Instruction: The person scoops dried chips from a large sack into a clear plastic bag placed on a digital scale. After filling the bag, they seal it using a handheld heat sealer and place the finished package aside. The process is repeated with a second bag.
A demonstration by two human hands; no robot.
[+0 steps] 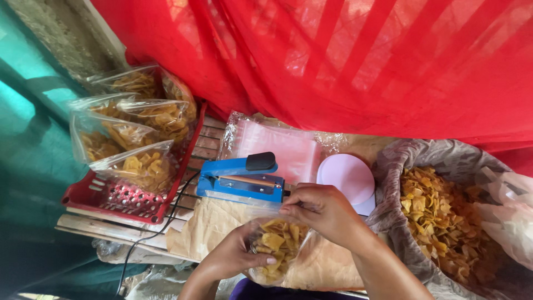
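We hold a clear bag of yellow chips [277, 244] just in front of the blue heat sealer [242, 182]. Our left hand [236, 256] cups the bag's side, fingers curled against the plastic. Our right hand [325, 211] pinches the bag's top edge, fingers closed narrow on it, right at the sealer's near corner. Left of the sealer a red basket [119, 199] holds filled chip bags [133, 141]. Behind it lie empty plastic bags [277, 147], and to its right stand a white lid [347, 176] and a large sack of loose chips [444, 222].
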